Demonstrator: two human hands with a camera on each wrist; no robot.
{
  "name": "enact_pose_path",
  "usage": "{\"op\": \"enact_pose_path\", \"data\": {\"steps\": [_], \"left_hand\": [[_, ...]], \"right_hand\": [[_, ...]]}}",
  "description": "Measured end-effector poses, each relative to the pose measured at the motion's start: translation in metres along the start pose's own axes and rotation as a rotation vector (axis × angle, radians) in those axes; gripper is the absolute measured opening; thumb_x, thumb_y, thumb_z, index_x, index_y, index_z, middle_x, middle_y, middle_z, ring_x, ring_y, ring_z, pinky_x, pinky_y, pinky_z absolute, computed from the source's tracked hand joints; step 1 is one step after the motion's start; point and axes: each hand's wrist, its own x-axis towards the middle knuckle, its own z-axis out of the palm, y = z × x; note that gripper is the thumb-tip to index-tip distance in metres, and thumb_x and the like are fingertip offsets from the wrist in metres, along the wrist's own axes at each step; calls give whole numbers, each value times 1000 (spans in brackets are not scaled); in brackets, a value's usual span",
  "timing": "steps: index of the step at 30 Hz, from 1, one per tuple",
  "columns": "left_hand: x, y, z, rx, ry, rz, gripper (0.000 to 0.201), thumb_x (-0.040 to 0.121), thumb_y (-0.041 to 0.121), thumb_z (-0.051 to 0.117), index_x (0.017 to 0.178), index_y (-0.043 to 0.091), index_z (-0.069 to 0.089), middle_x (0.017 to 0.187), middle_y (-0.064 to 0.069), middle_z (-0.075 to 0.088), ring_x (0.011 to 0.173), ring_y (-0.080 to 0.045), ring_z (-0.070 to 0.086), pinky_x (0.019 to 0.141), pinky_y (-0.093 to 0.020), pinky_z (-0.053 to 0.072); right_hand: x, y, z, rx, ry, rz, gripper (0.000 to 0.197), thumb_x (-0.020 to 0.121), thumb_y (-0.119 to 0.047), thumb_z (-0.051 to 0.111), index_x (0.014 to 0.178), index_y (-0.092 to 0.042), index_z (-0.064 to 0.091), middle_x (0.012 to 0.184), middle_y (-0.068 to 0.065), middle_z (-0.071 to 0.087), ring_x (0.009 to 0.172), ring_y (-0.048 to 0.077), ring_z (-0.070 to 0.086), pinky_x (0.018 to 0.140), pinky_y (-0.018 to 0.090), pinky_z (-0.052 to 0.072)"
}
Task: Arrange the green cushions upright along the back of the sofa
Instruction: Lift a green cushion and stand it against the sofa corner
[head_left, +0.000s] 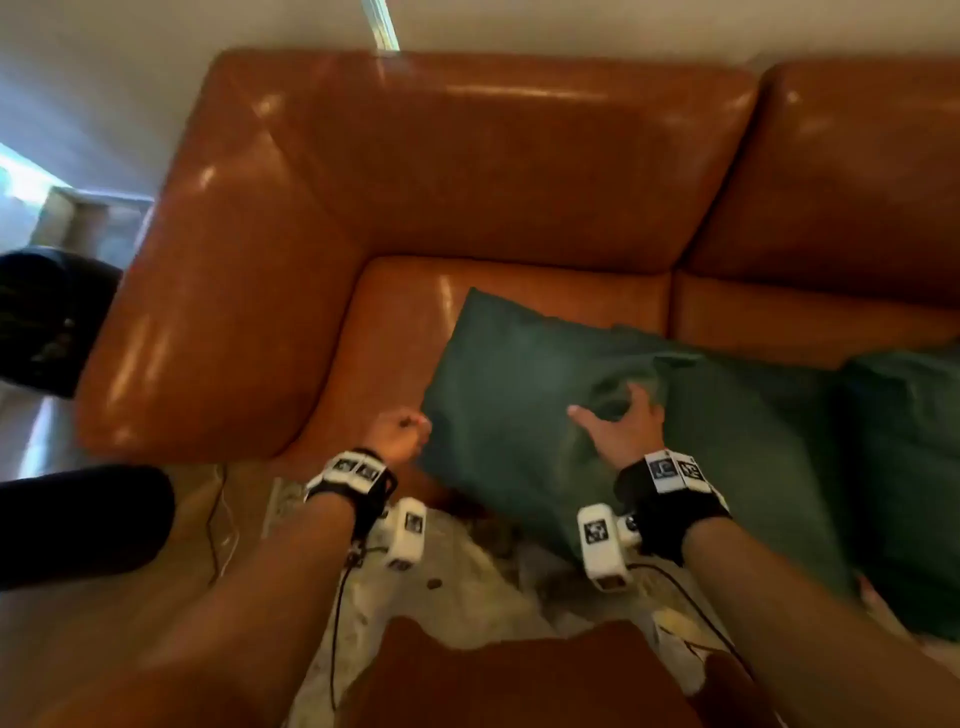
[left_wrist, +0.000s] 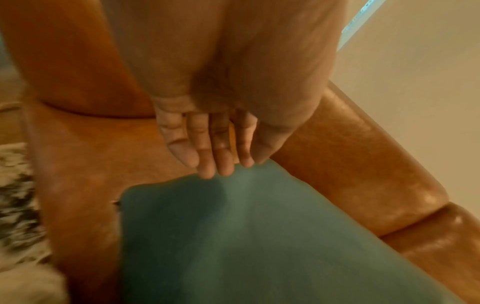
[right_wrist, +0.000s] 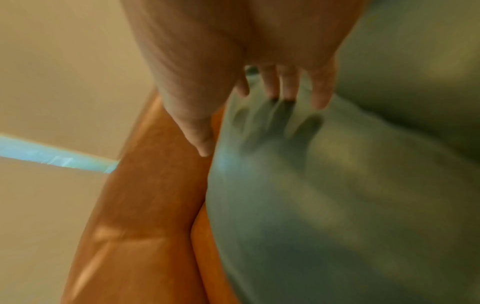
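A dark green cushion (head_left: 519, 415) lies flat on the seat of the orange leather sofa (head_left: 493, 156), near the corner. My right hand (head_left: 618, 410) is on top of it, its fingers (right_wrist: 291, 90) curled into the fabric, which bunches around them, thumb spread to the left. My left hand (head_left: 410, 431) hovers at the cushion's left edge with its fingers (left_wrist: 221, 160) curled together, nothing in them, the tips just at the cushion (left_wrist: 259, 236). A second green cushion (head_left: 904, 467) lies flat further right on the seat, partly under the first.
The sofa's wide armrest (head_left: 208, 312) closes off the left side and the backrest runs along the wall. A pale patterned rug (head_left: 467, 587) with a cable lies below my arms. Dark objects (head_left: 52, 312) sit on the floor at far left.
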Motion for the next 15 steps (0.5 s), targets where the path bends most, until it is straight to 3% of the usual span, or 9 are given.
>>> {"op": "enact_pose_path", "data": {"steps": [3, 6, 9, 11, 13, 15], "left_hand": [[40, 28, 7, 1, 24, 39, 24, 85, 10, 64, 66, 21, 57, 62, 0, 55, 60, -16, 49, 64, -28, 38], [75, 42, 14, -40, 8, 11, 17, 77, 24, 77, 83, 21, 61, 82, 3, 62, 83, -18, 57, 74, -28, 44], [108, 39, 17, -70, -114, -77, 71, 64, 44, 83, 124, 17, 56, 118, 6, 60, 105, -17, 58, 94, -34, 46], [128, 33, 20, -140, -190, -113, 100, 47, 57, 87, 134, 22, 51, 128, 6, 62, 109, -19, 61, 98, -39, 47], [141, 26, 23, -167, -227, -111, 109, 41, 58, 89, 137, 26, 49, 129, 6, 62, 111, -19, 61, 99, -40, 47], [145, 24, 25, -173, -236, -101, 103, 47, 51, 89, 137, 23, 49, 127, 5, 61, 111, -20, 60, 98, -37, 45]], "right_hand": [[9, -6, 20, 51, 85, 182, 124, 59, -63, 79, 155, -22, 12, 154, 18, 20, 139, 40, 33, 115, 43, 30], [17, -5, 39, 105, 142, 359, 137, 52, -71, 77, 156, -27, -2, 159, 18, 12, 145, 40, 23, 117, 49, 24], [26, 0, 46, 163, 194, 488, 143, 50, -75, 75, 155, -29, -10, 161, 18, 9, 146, 40, 20, 118, 52, 20], [32, 10, 46, 182, 211, 575, 143, 49, -76, 75, 154, -29, -10, 161, 18, 14, 145, 40, 24, 117, 53, 20], [36, 17, 48, 224, 199, 617, 144, 47, -74, 76, 155, -27, -7, 160, 16, 20, 143, 40, 29, 116, 50, 23], [42, 17, 54, 309, 212, 574, 150, 36, -73, 80, 156, -25, 4, 158, 14, 28, 141, 37, 35, 117, 47, 27]]}}
